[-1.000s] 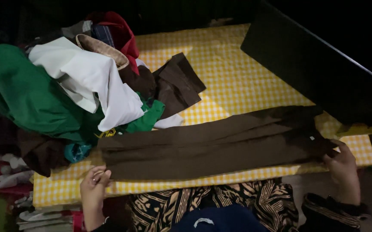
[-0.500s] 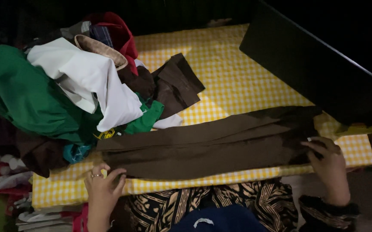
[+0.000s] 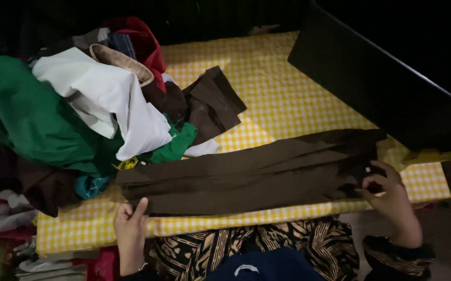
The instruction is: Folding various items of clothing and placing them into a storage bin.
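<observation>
Left hand (image 3: 130, 225) and right hand (image 3: 389, 193) grip brown trousers (image 3: 246, 174) (laid flat)

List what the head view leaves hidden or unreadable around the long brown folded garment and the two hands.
- Long brown folded garment: its right end is covered by the right hand; the grip is unclear.
- Left hand: whether its fingertips pinch the hem is too dim to tell.
- Heap of green, white and red clothes: lower items buried, left side cut off.
- Black panel: lost in darkness.
</observation>
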